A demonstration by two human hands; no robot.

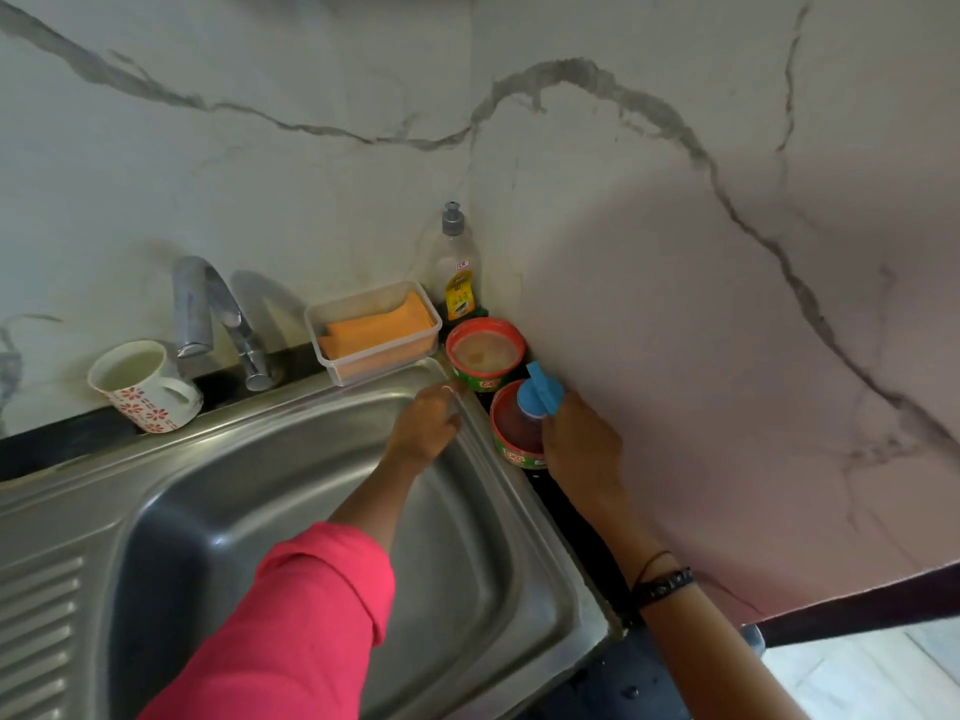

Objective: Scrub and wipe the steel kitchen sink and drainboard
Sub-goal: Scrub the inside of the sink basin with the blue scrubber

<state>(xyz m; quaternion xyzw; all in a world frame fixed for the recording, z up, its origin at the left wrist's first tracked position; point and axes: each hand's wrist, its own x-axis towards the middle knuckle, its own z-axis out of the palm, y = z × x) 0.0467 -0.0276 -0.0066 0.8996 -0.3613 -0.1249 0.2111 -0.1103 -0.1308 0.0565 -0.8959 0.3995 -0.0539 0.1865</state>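
From the head camera, the steel sink (322,511) is filling the near left of the scene, its ribbed drainboard (36,631) running off the left edge, so how far the drainboard reaches is cut off. The left hand (426,426) is lying over the sink's far right rim with fingers curled down at the edge; whether it is pinching anything there I cannot tell, since the fingertips are turned away. The right hand (576,441) is wrapping around a bottle with a blue cap (540,394), holding it over the nearer of two red tubs (514,428) that are sitting just right of the sink against the wall; the bottle's body is almost wholly hidden behind the hand and tub. The steel is looking hard, smooth and probably slick once wet, so it should take firm scrubbing, while the tubs are likely light and apt to slide if nudged. The orange sponge (382,330) in its clear tray (332,358) at the far rim is looking soft and best gripped across its width. A mug (143,387) is leaning by the tap (208,314), and a tall bottle (457,267) is standing in the corner.
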